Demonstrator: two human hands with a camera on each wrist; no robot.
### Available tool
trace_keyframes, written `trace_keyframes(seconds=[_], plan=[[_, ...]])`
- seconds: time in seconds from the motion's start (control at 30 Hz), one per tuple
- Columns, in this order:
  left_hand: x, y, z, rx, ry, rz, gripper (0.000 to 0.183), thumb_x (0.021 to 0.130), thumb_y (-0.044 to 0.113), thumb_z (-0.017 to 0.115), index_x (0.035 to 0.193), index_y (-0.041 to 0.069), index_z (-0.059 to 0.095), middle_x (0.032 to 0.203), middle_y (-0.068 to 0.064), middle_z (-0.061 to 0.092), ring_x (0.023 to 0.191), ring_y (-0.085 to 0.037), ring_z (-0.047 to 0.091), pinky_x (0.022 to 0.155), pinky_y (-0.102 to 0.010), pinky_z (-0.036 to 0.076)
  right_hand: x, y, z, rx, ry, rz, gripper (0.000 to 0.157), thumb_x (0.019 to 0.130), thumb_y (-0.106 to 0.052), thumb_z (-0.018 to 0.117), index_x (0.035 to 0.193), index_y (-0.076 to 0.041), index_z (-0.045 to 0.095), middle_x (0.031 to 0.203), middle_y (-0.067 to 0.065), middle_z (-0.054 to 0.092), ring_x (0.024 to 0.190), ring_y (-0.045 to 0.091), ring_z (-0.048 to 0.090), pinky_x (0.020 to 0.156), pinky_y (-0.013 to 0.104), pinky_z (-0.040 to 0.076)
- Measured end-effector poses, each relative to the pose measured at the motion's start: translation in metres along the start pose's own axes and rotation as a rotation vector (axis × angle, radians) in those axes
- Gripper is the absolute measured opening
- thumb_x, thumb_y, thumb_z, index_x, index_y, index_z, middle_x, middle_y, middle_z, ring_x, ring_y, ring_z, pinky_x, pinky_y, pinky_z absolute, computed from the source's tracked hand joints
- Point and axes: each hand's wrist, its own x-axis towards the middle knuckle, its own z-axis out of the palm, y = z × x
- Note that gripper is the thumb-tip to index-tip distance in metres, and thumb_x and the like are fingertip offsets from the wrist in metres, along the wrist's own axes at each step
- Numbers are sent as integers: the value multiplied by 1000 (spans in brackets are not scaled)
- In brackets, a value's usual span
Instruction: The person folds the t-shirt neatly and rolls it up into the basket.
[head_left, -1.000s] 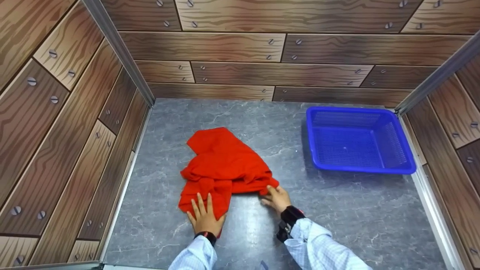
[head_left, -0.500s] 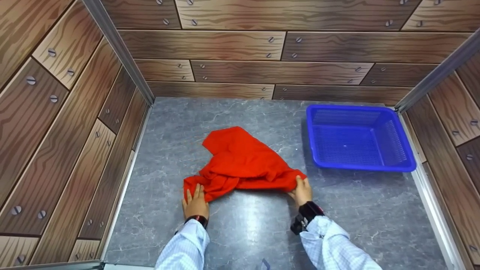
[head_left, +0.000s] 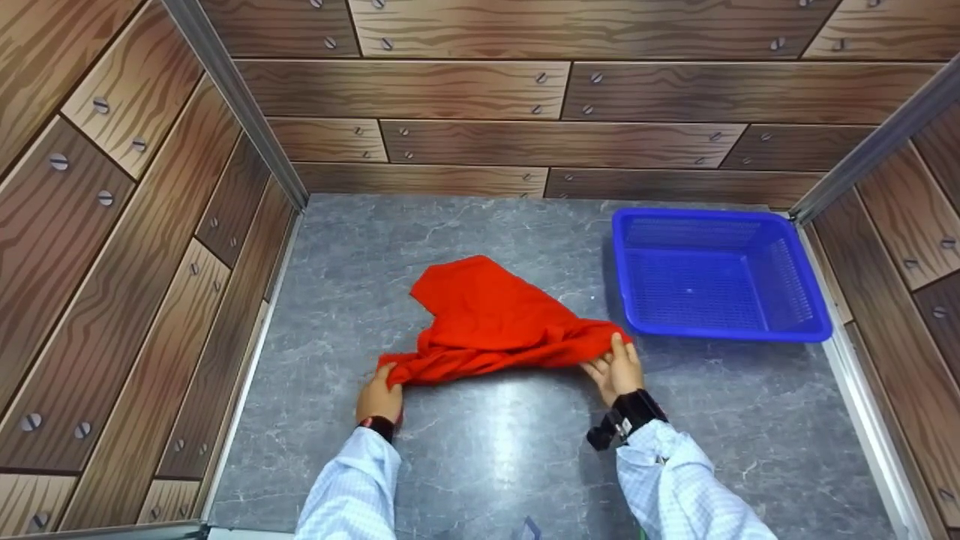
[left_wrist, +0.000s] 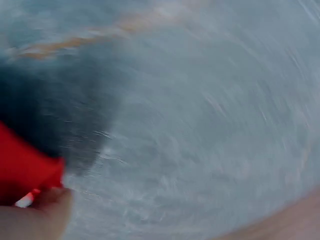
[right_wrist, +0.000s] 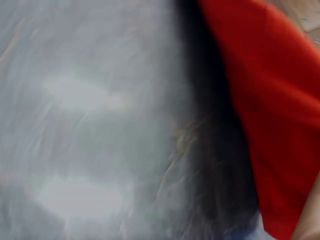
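A crumpled red cloth [head_left: 495, 307] lies across the middle of the grey surface, its near edge drawn out between both hands. My left hand [head_left: 379, 394] pinches the cloth's near left corner. In the left wrist view, a thumb and finger grip a bit of the red cloth [left_wrist: 25, 167]. At the near right end, my right hand [head_left: 619, 370] holds the cloth's corner between thumb and fingers. The right wrist view shows the red cloth [right_wrist: 275, 100] stretched above the surface, with a dark shadow beneath it.
A blue plastic basket [head_left: 731, 330] stands at the back right, just beyond my right hand. Wood-patterned panels [head_left: 465, 142] wall the grey surface [head_left: 352, 247] at the back and on both sides.
Both hands have spread apart, the right one moving right and away, the left one slightly left and away. The cloth shifted right, and its near edge pulled straighter. The left hand went from flat to pinching.
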Motion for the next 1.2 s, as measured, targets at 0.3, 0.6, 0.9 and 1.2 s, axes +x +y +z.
trace_keyframes(seconds=[0.3, 0.6, 0.9, 1.2], plan=[[4, 23, -14, -390, -38, -34, 28, 95, 13, 53, 115, 1, 69, 114, -21, 70, 106, -34, 64, 95, -43, 49, -6, 36, 13, -443, -3, 1, 48, 93, -11, 62, 129, 12, 42, 111, 12, 61, 98, 22, 60, 97, 44, 49], [12, 34, -21, -473, -14, -38, 30, 96, 12, 51, 118, 0, 67, 120, -21, 67, 114, -35, 62, 101, -44, 47, -9, 43, 9, -888, 59, -58, 26, 93, -20, 63, 96, 6, 61, 91, 23, 67, 81, 31, 67, 67, 33, 52], [27, 29, -47, -469, 197, -33, 26, 94, 5, 50, 113, -1, 66, 115, -23, 67, 107, -37, 62, 96, -46, 46, 6, 4, -1, -399, 1, -222, 21, 101, -1, 39, 118, 9, 43, 82, 0, 67, 72, 6, 67, 77, 31, 60], [23, -1, -51, -355, 192, -73, 31, 95, 6, 49, 123, -1, 62, 122, -25, 64, 115, -42, 59, 101, -51, 45, 1, -8, -19, -347, 90, -229, 7, 101, -10, 50, 95, -10, 53, 69, -10, 46, 49, 2, 44, 45, 14, 39]])
